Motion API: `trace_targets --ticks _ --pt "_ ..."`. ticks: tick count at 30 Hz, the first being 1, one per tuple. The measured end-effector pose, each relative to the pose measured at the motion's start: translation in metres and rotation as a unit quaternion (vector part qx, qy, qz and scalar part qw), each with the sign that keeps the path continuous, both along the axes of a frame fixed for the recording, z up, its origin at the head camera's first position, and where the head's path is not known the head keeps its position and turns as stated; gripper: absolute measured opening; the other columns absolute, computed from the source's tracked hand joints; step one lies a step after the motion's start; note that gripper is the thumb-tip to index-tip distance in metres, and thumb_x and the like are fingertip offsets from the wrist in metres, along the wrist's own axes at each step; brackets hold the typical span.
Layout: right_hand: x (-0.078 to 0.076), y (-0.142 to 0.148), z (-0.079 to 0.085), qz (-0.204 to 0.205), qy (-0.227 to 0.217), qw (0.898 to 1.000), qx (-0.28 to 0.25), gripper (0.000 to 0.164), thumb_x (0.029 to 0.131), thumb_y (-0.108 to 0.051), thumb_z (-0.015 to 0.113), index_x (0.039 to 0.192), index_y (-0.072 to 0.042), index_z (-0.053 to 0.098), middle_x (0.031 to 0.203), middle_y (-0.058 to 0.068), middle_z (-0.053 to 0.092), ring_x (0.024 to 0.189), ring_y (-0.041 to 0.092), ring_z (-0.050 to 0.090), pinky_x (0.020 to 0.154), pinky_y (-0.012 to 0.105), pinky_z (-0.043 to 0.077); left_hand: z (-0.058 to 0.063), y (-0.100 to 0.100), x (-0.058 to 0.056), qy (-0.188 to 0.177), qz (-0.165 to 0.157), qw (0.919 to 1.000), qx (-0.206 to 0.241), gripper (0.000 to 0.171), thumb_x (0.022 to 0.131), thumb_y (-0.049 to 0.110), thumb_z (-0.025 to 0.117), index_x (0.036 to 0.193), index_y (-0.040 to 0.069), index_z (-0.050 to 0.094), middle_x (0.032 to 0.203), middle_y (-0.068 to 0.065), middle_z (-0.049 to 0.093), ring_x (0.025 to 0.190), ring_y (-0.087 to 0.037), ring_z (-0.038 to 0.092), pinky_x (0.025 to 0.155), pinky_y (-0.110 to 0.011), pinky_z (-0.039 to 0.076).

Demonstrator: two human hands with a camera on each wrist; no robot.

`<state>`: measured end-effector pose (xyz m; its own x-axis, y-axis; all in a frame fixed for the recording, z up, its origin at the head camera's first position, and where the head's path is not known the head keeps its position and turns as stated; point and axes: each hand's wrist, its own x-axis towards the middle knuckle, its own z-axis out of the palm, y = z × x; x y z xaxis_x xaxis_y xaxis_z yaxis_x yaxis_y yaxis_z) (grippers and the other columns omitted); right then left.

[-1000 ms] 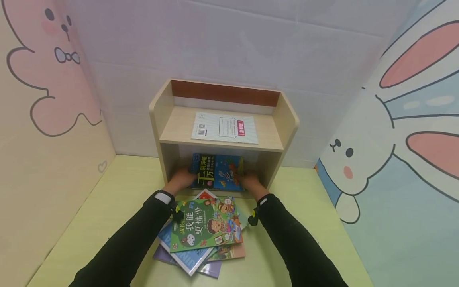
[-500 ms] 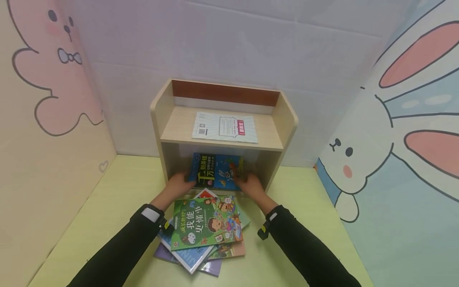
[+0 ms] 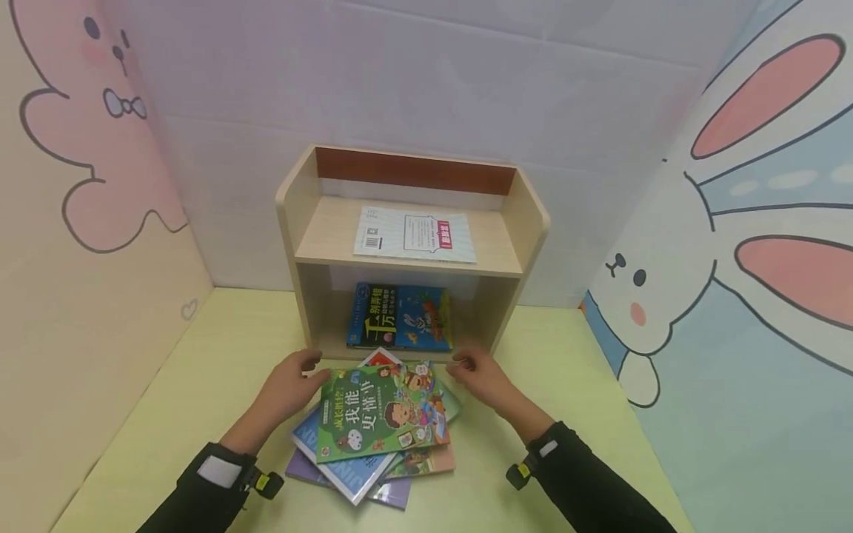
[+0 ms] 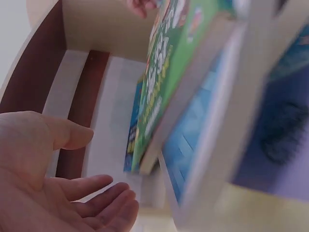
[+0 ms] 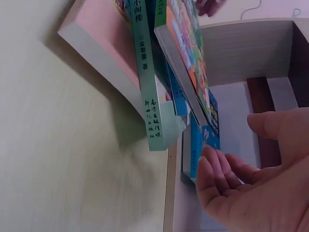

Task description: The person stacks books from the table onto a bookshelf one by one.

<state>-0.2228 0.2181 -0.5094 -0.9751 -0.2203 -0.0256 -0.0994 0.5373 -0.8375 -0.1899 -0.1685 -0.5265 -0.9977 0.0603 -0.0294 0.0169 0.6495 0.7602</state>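
Observation:
My left hand (image 3: 288, 386) is beside the upper left corner of a green picture book (image 3: 383, 414) on top of a loose pile. In the left wrist view its thumb and fingers (image 4: 96, 203) are spread apart with nothing between them. Over the pile's upper right side is my right hand (image 3: 485, 379), fingers (image 5: 219, 171) loosely bent and holding nothing. Under the green book stick out a blue-and-white book (image 3: 353, 477), a purple one (image 3: 393, 494) and a pinkish one (image 3: 436, 460). A blue-and-black book (image 3: 400, 317) lies flat in the shelf's lower compartment.
A small two-level wooden bookshelf (image 3: 533, 226) stands against the back wall behind the pile. On its upper board lies a white book (image 3: 416, 235). Yellowish tabletop (image 3: 566, 370) extends on both sides, bounded by side walls with cartoon drawings.
Both hands have let go of the blue-and-black book, leaving it in the lower compartment. They have drawn back toward the person, to either side of the green book.

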Motion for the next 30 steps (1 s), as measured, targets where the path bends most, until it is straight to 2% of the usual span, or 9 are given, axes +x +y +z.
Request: trace_targets --ticks 3,8,12,15,20,26,30 --pt "0.014 0.01 0.004 -0.004 -0.037 0.999 -0.011 0.037 0.109 -0.022 0.07 0.132 0.006 0.066 0.115 0.02 0.074 0.099 0.032 0.074 0.087 0.048 0.063 0.001 -0.011 0.018 -0.021 0.021 0.9996 -0.002 0.055 0.111 0.029 0.065 0.151 -0.008 0.058 0.148 -0.033 0.062 0.133 -0.053 0.062 0.099 -0.061 0.06" --pt "0.034 0.018 0.005 0.007 -0.085 0.996 -0.04 0.034 0.11 -0.021 0.067 0.126 0.009 0.067 0.116 0.027 0.074 0.097 0.037 0.076 0.088 0.052 0.064 0.0 -0.024 0.044 -0.053 0.048 0.9973 0.015 0.047 0.111 0.031 0.067 0.142 -0.005 0.066 0.133 -0.025 0.071 0.118 -0.042 0.072 0.084 -0.048 0.064" --pt "0.047 0.016 0.001 0.02 -0.121 0.99 -0.065 0.035 0.111 -0.021 0.065 0.126 0.011 0.066 0.114 0.027 0.074 0.1 0.04 0.076 0.09 0.054 0.064 0.0 -0.021 0.062 -0.093 0.043 0.9928 0.063 0.047 0.111 0.03 0.067 0.139 -0.008 0.067 0.124 -0.02 0.075 0.104 -0.031 0.078 0.082 -0.043 0.065" --pt "0.055 0.011 -0.003 0.028 -0.147 0.985 -0.086 0.035 0.11 -0.019 0.064 0.125 0.013 0.067 0.111 0.026 0.075 0.1 0.043 0.076 0.091 0.056 0.064 0.005 -0.012 0.072 -0.122 0.043 0.9869 0.097 0.049 0.111 0.029 0.067 0.137 -0.012 0.066 0.12 -0.018 0.076 0.099 -0.03 0.08 0.085 -0.045 0.066" --pt "0.061 -0.001 -0.008 0.042 -0.186 0.975 -0.115 0.033 0.109 -0.017 0.064 0.12 0.013 0.071 0.105 0.02 0.079 0.094 0.037 0.078 0.086 0.052 0.066 0.011 -0.002 0.085 -0.153 0.055 0.9804 0.111 0.054 0.109 0.031 0.067 0.137 -0.015 0.064 0.115 -0.016 0.078 0.098 -0.03 0.079 0.09 -0.052 0.064" --pt "0.066 -0.009 -0.017 0.037 -0.23 0.957 -0.17 0.034 0.11 -0.014 0.066 0.122 0.018 0.07 0.104 0.018 0.078 0.088 0.027 0.081 0.083 0.043 0.067 0.002 0.007 0.092 -0.18 0.062 0.9729 0.131 0.066 0.107 0.035 0.071 0.143 -0.019 0.057 0.121 -0.019 0.076 0.101 -0.032 0.079 0.094 -0.053 0.063" --pt "0.07 -0.01 -0.022 0.032 -0.243 0.949 -0.2 0.027 0.11 -0.01 0.066 0.117 0.016 0.07 0.102 0.015 0.077 0.083 0.021 0.08 0.084 0.038 0.067 -0.003 0.011 0.092 -0.185 0.065 0.9681 0.156 0.066 0.108 0.033 0.07 0.145 -0.02 0.055 0.117 -0.017 0.077 0.097 -0.029 0.078 0.09 -0.049 0.065"
